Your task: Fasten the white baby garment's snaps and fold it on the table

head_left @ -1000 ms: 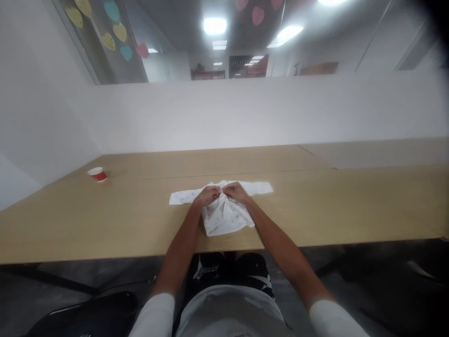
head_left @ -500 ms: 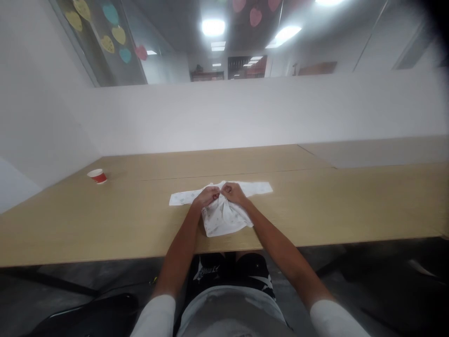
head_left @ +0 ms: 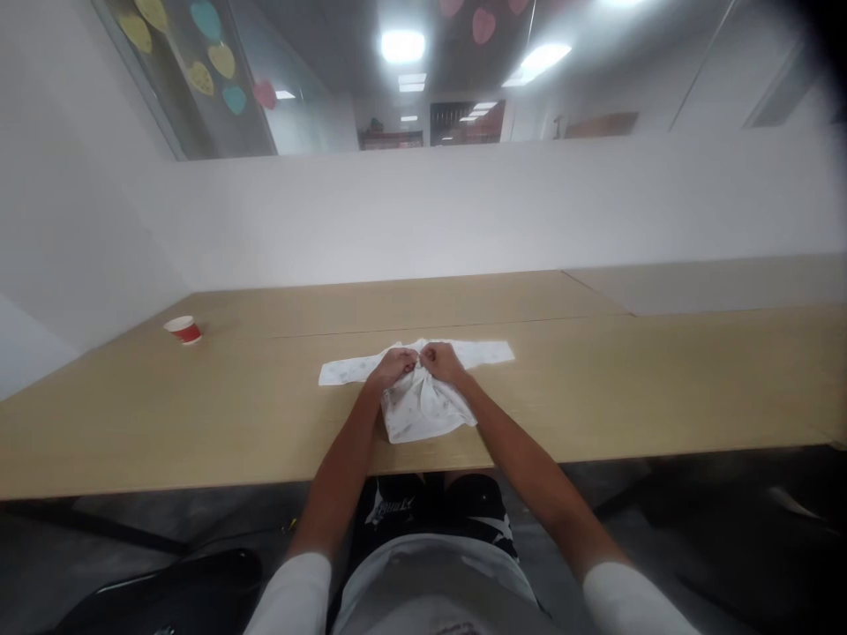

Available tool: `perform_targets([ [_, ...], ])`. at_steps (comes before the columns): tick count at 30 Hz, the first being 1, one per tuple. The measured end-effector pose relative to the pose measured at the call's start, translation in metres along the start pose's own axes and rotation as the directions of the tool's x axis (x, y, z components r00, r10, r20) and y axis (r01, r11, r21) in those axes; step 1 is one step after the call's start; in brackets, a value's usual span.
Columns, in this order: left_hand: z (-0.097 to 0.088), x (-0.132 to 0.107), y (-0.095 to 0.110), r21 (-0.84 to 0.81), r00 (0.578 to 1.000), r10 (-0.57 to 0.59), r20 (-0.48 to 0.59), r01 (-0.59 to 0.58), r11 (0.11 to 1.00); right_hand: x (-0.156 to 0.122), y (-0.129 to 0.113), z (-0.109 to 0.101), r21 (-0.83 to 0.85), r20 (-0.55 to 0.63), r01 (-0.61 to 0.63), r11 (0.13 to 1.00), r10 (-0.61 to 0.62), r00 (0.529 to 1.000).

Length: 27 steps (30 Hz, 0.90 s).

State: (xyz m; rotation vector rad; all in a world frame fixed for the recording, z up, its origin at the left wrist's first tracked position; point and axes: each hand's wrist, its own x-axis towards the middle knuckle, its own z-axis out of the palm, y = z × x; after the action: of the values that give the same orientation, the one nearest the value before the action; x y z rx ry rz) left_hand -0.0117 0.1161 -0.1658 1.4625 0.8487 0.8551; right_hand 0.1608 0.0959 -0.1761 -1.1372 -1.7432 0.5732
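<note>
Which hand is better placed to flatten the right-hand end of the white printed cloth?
Probably the right hand: it grips the gathered white printed cloth beside that flat end, while the left hand sits farther off.

Left hand (head_left: 397, 367) and right hand (head_left: 442, 362): fingertips hidden in the folds of the garment (head_left: 423, 410). Garment print too small to tell. Marking on the red cup (head_left: 183, 330), upper left of the frame, unreadable. Lettering on the shorts (head_left: 389, 507), lower middle, blurred. Chair (head_left: 159, 595), lower left, cut off by the bottom edge. Far room (head_left: 463, 123), top middle, too small to tell. Upper right corner dark and blurred.
</note>
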Motion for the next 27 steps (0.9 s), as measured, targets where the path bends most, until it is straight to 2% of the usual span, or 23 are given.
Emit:
perform_targets([
  [5, 0.002, -0.002, 0.003, -0.003, 1.0, -0.01, 0.021, 0.01, 1.0, 0.001, -0.002, 0.0, 0.014, 0.028, -0.05, 0.999, 0.05, 0.998],
  [10, 0.001, 0.0, -0.001, 0.013, 1.0, -0.007, -0.029, 0.007, 1.0, 0.001, 0.0, -0.002, 0.07, 0.095, -0.099, 0.993, 0.092, 0.991],
  [14, 0.0, 0.004, -0.008, 0.026, 0.995, 0.0, -0.103, 0.002, 1.0, 0.0, 0.004, 0.0, 0.087, 0.108, -0.059, 0.994, 0.049, 0.993],
  [19, 0.002, 0.007, -0.014, 0.078, 0.979, 0.023, -0.204, -0.007, 0.997, -0.002, 0.01, 0.003, 0.015, 0.044, 0.021, 1.0, -0.021, 0.999],
  [22, 0.003, 0.008, -0.015, 0.124, 0.971, 0.062, -0.23, -0.034, 0.992, -0.002, 0.011, 0.004, -0.02, 0.034, 0.031, 0.999, -0.031, 0.999],
  [24, 0.002, 0.008, -0.016, 0.169, 0.964, 0.129, -0.231, -0.091, 0.981, -0.002, 0.011, 0.003, -0.034, 0.029, 0.033, 0.999, -0.032, 0.999],
  [27, -0.003, 0.008, -0.018, 0.287, 0.941, 0.324, -0.097, -0.286, 0.914, -0.002, 0.011, 0.002, -0.033, 0.023, 0.034, 0.999, -0.033, 0.999],
])
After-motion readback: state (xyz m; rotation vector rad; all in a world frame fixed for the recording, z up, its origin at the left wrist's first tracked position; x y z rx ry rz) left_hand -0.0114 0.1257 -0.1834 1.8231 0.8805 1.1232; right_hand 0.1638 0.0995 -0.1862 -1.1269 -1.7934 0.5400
